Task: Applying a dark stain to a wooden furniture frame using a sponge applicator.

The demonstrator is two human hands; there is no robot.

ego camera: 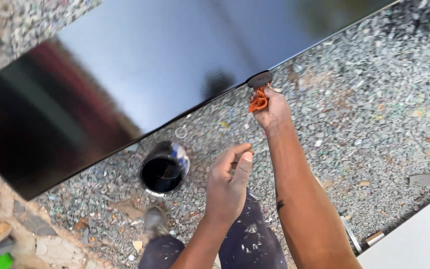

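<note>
Right hand (270, 110) of ours pinches an orange cloth (258, 102) wrapped around a dark round pad (260, 79), which touches the near edge of the glossy black panel (140, 69). Left hand (230, 182) hovers half-open, holding nothing, nearer the 1 paint can (163, 168).

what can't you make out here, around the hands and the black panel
- Black panel: top and left ends cut off by the head view's edges.
- Brush: handle hidden by orange rag and right hand.
- Left hand: palm faces away.
- Paint can: blurred.
</note>
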